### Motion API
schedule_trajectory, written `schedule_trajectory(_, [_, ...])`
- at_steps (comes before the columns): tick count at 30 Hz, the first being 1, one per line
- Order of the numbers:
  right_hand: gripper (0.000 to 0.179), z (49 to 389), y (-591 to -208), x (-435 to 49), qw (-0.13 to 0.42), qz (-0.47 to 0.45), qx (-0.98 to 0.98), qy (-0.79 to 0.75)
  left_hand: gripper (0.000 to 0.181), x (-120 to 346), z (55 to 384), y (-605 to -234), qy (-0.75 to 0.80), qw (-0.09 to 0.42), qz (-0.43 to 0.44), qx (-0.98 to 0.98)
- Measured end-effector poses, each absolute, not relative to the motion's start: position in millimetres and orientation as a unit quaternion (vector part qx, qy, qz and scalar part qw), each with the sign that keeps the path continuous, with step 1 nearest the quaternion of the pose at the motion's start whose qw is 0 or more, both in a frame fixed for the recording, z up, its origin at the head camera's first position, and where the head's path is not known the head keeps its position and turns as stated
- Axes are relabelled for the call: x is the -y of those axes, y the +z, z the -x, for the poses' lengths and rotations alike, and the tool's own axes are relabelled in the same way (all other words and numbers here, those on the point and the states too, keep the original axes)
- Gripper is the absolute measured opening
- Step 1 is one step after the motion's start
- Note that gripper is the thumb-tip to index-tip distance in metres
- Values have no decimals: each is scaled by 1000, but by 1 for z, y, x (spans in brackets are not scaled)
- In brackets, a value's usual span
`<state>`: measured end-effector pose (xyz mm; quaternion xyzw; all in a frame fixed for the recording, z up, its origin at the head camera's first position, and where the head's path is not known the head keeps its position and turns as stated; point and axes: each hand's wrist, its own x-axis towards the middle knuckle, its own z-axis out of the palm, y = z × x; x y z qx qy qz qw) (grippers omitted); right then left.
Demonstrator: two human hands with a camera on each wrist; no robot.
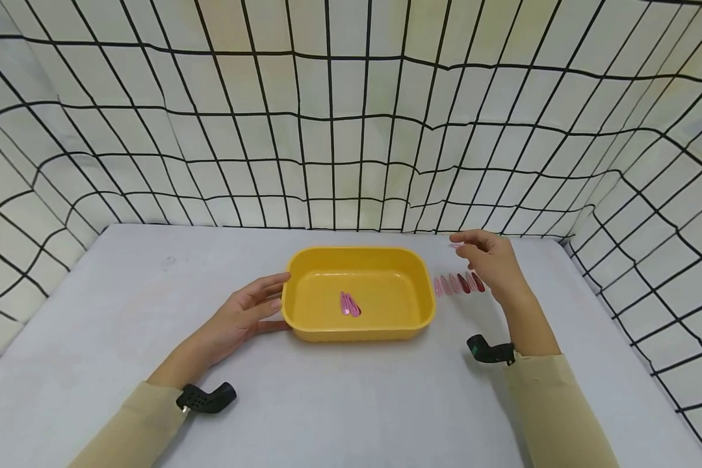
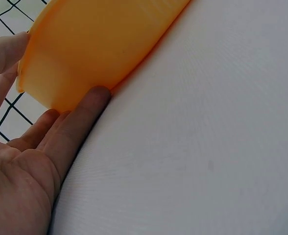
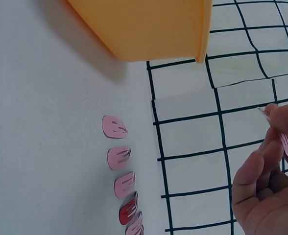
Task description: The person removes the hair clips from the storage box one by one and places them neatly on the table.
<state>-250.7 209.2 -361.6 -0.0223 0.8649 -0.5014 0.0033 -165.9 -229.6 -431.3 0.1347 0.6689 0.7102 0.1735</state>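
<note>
A yellow plastic tray [image 1: 386, 305] stands in the middle of the table. At its left end my left hand [image 1: 242, 317] rests, fingers fairly straight and spread, fingertips touching the rim and outer wall. Inside the tray lie a few pink snap hair clips [image 1: 350, 304], close together. My right hand [image 1: 491, 263] is raised beyond the tray's right side. Between thumb and finger it pinches a pink hair clip [image 3: 286, 146], seen partly edge-on in the right wrist view. Below that hand, a row of pink and dark red hair clips [image 3: 118, 157] lies on the table, partly hidden in the head view.
White cloth covers the table [image 1: 339, 403]. A black wire grid [image 1: 331, 117] rises along the back and both sides, close behind my right hand. Each wrist wears a black camera mount [image 1: 207, 398].
</note>
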Motion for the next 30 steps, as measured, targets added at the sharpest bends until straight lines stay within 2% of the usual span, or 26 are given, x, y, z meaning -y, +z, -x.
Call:
schedule_trajectory(12, [22,253,-362,-216,12,11,-807,-590,54,230,167,-433,708,170,-139,-671])
schedule_trajectory(17, [27,256,-364,-219,36,9,-788,-614,54,229,167,-433,712,172,-140,-666])
schedule_trajectory(25, [45,260,-366,-226,80,18,-798,-597,54,230,167,-434,715,168,-142,-663])
schedule_trajectory(30, [48,262,-368,-233,99,32,-791,-604,54,230,166,-433,714,170,-140,-665])
